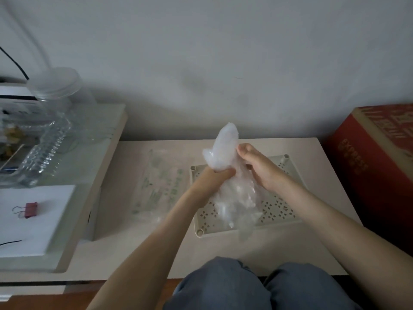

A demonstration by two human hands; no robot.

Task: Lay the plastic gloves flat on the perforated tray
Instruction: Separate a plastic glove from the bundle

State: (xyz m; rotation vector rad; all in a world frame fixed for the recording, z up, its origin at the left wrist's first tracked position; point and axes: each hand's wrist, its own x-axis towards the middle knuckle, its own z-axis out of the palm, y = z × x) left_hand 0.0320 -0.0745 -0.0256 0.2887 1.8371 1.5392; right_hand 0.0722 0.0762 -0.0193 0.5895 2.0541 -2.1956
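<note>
on the far left a pink binder clip (29, 210) lies on a white sheet, and a flat green-printed packet (159, 186) lies on the table just left of the perforated tray (280, 206). the left hand (214, 179) is fisted round the middle of the bunched plastic gloves (225, 144), whose top sticks up above the fist while the rest hangs onto the tray and past its near rim. the right hand (260, 171) pinches the bundle's right side just above the fist, with a red box (366, 157) far right.
</note>
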